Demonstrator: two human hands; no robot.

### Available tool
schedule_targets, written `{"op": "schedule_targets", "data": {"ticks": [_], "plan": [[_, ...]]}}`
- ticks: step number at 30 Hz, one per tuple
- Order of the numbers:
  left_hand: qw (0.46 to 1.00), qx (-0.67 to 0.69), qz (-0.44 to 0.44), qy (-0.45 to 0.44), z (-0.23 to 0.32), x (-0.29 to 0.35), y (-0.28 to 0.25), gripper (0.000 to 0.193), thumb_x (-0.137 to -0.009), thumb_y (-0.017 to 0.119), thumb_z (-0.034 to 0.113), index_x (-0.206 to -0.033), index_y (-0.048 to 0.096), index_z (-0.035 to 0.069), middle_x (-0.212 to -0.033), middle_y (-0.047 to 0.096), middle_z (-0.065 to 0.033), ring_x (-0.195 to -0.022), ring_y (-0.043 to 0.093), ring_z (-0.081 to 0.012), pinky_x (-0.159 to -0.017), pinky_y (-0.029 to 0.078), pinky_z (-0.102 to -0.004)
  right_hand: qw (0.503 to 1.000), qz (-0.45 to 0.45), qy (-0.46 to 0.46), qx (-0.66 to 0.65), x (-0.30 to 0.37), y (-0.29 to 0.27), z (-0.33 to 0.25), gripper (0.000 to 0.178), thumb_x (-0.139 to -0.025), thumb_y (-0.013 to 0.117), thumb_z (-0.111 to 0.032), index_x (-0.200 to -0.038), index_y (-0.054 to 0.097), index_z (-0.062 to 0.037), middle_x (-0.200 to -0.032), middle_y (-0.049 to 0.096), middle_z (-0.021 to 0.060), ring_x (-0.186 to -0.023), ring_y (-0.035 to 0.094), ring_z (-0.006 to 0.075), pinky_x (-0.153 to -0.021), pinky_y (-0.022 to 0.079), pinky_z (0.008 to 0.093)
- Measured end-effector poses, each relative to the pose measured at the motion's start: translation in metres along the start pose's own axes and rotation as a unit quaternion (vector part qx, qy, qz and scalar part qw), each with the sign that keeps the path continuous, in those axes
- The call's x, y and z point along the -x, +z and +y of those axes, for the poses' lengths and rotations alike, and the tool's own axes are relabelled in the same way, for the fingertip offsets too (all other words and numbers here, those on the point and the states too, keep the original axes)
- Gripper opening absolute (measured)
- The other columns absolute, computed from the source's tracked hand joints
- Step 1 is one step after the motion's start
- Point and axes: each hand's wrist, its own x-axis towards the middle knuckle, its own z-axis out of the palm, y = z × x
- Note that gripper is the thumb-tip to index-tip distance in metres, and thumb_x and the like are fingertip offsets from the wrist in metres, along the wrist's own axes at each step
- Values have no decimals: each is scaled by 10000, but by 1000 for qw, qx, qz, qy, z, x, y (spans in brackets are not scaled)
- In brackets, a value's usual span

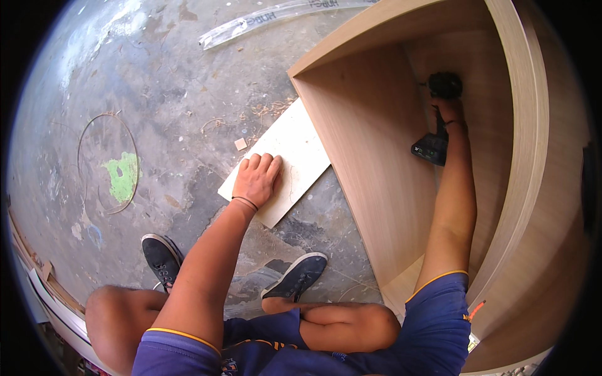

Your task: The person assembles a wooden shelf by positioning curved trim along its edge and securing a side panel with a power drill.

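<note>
My right hand [449,110] reaches inside a wood-grain cabinet [370,144] and is wrapped round the grip of a black cordless drill [444,85]. The drill points left, its tip close to the inner face of the cabinet's left panel; whether it touches is too dark to tell. Its battery base [430,149] hangs below the hand. Outside the cabinet, my left hand [257,180] bears down on a pale flat board [301,150], its fingers bent over near the board's far edge. The board lies on the floor against the cabinet's left side, its right end meeting that panel.
A clear plastic strip [263,28] lies on the concrete floor [175,69] at the far side. Wood shavings [271,109] and a small square wood piece [241,144] are beside the board. A thin wire loop [79,150] lies at left. My feet flank the board's near end.
</note>
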Motion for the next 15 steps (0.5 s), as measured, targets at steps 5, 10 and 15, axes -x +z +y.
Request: {"op": "schedule_targets", "data": {"ticks": [5,10,15], "plan": [[1000,2,7,1,0,0,0,247,-758,534,194,-985,507,99,-813,476,-45,-759,449,-203,-660,339,-322,999,-9,11,-29,2,-2,-2,201,-602,629,-126,-762,604,-8,-643,574,58,-484,541,145,-442,438,282],[1000,3,7,3,0,0,0,258,-753,532,189,-993,506,97,-814,475,-48,-759,448,-204,-659,339,-322,997,-17,44,-56,8,-4,-12,202,-604,622,-123,-769,602,-8,-633,570,60,-478,540,150,-442,441,282],[1000,2,3,4,0,-1,-1,258,-755,527,189,-995,506,96,-816,475,-50,-761,450,-206,-657,339,-322,998,-30,5,-56,9,-6,-12,195,-600,626,-119,-757,598,-7,-594,561,62,-461,539,155,-441,443,290]]}}
